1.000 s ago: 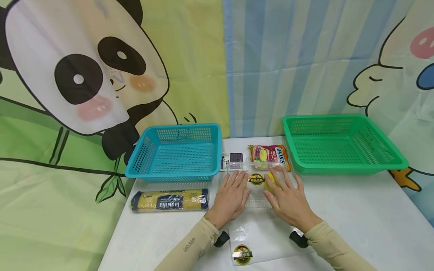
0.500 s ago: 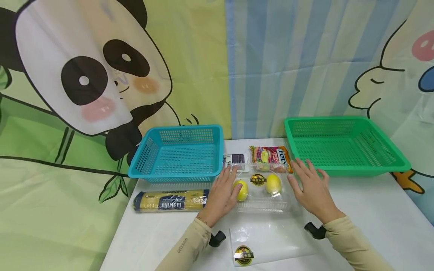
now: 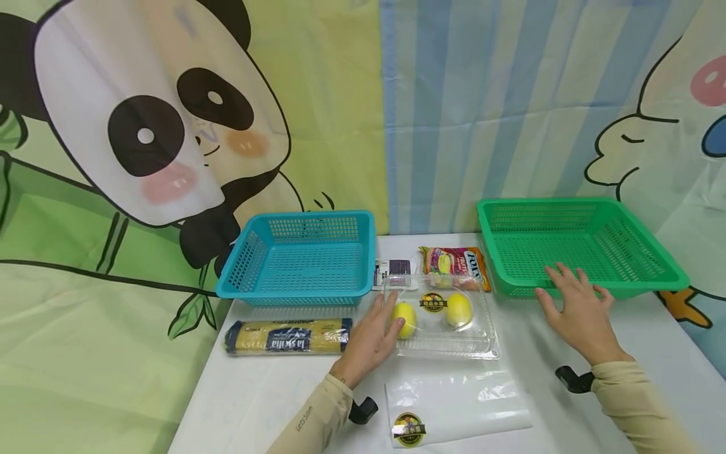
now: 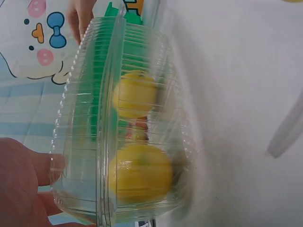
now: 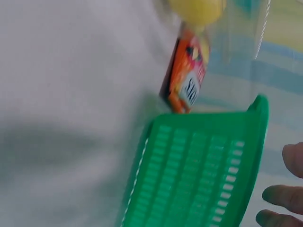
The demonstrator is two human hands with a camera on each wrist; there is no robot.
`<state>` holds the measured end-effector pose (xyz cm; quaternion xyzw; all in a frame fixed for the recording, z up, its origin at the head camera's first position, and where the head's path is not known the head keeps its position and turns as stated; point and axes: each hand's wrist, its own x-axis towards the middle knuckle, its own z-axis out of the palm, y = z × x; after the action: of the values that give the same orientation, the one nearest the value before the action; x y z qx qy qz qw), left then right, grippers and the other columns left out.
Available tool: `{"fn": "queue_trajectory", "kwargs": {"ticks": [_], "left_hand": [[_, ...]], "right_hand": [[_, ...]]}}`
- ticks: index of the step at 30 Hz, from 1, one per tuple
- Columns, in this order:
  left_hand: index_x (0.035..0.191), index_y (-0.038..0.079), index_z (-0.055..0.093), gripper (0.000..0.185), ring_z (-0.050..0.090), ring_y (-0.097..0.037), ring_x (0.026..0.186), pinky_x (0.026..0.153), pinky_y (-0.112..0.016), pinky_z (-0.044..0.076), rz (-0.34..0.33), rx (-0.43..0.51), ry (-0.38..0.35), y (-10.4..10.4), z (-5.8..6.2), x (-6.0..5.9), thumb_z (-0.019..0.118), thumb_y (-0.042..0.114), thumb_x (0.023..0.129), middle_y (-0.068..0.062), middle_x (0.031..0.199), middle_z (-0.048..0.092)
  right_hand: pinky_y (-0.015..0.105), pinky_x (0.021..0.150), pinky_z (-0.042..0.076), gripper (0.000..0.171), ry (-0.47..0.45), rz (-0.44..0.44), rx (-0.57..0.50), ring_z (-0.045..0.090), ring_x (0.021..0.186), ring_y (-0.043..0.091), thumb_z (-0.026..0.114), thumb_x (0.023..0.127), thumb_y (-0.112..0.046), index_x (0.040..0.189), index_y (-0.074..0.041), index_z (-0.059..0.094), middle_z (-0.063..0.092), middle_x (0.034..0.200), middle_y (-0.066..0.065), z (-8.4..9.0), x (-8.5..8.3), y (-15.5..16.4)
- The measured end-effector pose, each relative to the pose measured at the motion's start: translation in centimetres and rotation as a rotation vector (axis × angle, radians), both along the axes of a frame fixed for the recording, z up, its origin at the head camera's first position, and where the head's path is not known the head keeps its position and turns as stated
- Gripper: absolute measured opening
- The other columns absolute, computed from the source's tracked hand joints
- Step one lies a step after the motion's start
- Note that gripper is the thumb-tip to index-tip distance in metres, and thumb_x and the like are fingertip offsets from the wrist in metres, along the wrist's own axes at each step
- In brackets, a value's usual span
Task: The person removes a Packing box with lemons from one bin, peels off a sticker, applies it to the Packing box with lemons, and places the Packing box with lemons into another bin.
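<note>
Clear plastic is where the action sits: the left hand (image 3: 371, 337) lies with straight fingers against the left end of the transparent plastic clamshell box (image 3: 442, 321), touching it, not curled around it. Inside the box, two yellow lemons (image 3: 458, 309) rest side by side under a round dark label, and the left wrist view shows the same ribbed lid (image 4: 113, 118) with fingertips pressed to its wall. The box lies on the white table (image 3: 567, 403), between the two baskets and nearer the front edge.

Over on the other side, the right hand (image 3: 575, 315) is spread flat and relaxed, holding nothing, just at the near rim of the green plastic mesh basket (image 3: 641, 277).

Behind the box lie an orange candy packet (image 3: 454, 263) and a small dark card (image 3: 392, 268). Further left stand a blue plastic mesh basket (image 3: 249, 277) and a yellow spaghetti pack (image 3: 288, 336). Nearest the person, a clear plastic bag (image 3: 454, 410) lies flat.
</note>
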<state>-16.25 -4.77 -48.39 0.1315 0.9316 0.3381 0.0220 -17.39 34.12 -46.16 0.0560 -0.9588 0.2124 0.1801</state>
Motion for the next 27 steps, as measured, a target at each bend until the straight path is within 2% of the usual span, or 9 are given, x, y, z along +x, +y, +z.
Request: {"fn": "queue_trajectory", "kwargs": {"ticks": [6, 14, 17, 19, 21, 24, 25, 27], "left_hand": [[0.162, 0.026, 0.027, 0.059, 0.039, -0.052, 0.141, 0.109, -0.077, 0.028, 0.027, 0.059, -0.036, -0.1, -0.6, 0.0, 0.044, 0.04, 0.108, -0.023, 0.164, 0.026], [0.16, 0.036, 0.027, 0.055, 0.031, -0.044, 0.148, 0.115, -0.072, 0.024, 0.052, 0.175, -0.094, -0.3, -0.7, -0.1, 0.044, 0.034, 0.108, -0.017, 0.167, 0.021], [0.159, 0.035, 0.03, 0.055, 0.035, -0.045, 0.146, 0.113, -0.07, 0.03, 0.038, 0.224, -0.114, -0.6, -0.7, -0.2, 0.046, 0.032, 0.107, -0.017, 0.167, 0.02], [0.159, 0.033, 0.032, 0.056, 0.049, -0.046, 0.136, 0.105, -0.066, 0.045, 0.028, 0.274, -0.141, -0.8, -0.6, -0.3, 0.05, 0.031, 0.106, -0.017, 0.168, 0.019], [0.158, 0.031, 0.035, 0.057, 0.063, -0.042, 0.117, 0.09, -0.054, 0.058, 0.018, 0.328, -0.17, -1.1, -0.7, -0.5, 0.053, 0.03, 0.105, -0.017, 0.168, 0.019], [0.157, 0.031, 0.039, 0.057, 0.064, -0.027, 0.092, 0.068, -0.035, 0.059, 0.013, 0.395, -0.214, -1.4, -0.8, -0.6, 0.057, 0.03, 0.103, -0.015, 0.169, 0.018], [0.156, 0.032, 0.04, 0.057, 0.062, -0.024, 0.089, 0.065, -0.033, 0.058, 0.009, 0.411, -0.222, -1.5, -0.9, -0.6, 0.058, 0.031, 0.102, -0.015, 0.169, 0.018], [0.155, 0.034, 0.042, 0.058, 0.059, -0.018, 0.094, 0.064, -0.028, 0.057, 0.011, 0.423, -0.23, -1.6, -1.0, -0.7, 0.061, 0.032, 0.101, -0.014, 0.169, 0.019]], "right_hand": [[0.09, 0.098, 0.008, 0.059, -0.051, 0.002, 0.031, 0.017, 0.143, 0.064, 0.056, 0.103, -0.037, 0.154, -0.01, 0.043, 0.034, 0.157, 0.031, -0.7, -0.4, 2.1], [0.091, 0.1, 0.003, 0.055, -0.049, 0.032, 0.072, 0.02, 0.141, 0.065, 0.058, 0.102, -0.038, 0.149, -0.009, 0.051, 0.042, 0.151, 0.032, -1.2, -0.8, 3.2], [0.091, 0.1, 0.002, 0.052, -0.041, 0.04, 0.073, 0.021, 0.141, 0.065, 0.059, 0.102, -0.035, 0.147, -0.009, 0.053, 0.045, 0.148, 0.034, -1.2, -0.9, 3.5], [0.09, 0.101, 0.002, 0.049, -0.032, 0.046, 0.07, 0.022, 0.14, 0.066, 0.06, 0.102, -0.032, 0.145, -0.008, 0.055, 0.047, 0.146, 0.035, -1.2, -0.9, 3.6], [0.09, 0.101, 0.001, 0.046, -0.025, 0.048, 0.069, 0.024, 0.14, 0.066, 0.059, 0.103, -0.031, 0.143, -0.008, 0.057, 0.048, 0.144, 0.036, -1.2, -1.0, 3.6], [0.09, 0.102, 0.0, 0.043, -0.018, 0.054, 0.066, 0.025, 0.139, 0.065, 0.059, 0.104, -0.028, 0.141, -0.007, 0.058, 0.05, 0.142, 0.036, -1.2, -1.0, 3.6], [0.089, 0.102, 0.0, 0.042, -0.016, 0.054, 0.064, 0.025, 0.139, 0.065, 0.058, 0.104, -0.027, 0.141, -0.007, 0.059, 0.051, 0.141, 0.036, -1.2, -1.0, 3.7], [0.089, 0.102, 0.0, 0.04, -0.007, 0.055, 0.066, 0.026, 0.138, 0.065, 0.059, 0.103, -0.025, 0.139, -0.007, 0.059, 0.052, 0.14, 0.036, -1.3, -1.0, 3.7]]}}
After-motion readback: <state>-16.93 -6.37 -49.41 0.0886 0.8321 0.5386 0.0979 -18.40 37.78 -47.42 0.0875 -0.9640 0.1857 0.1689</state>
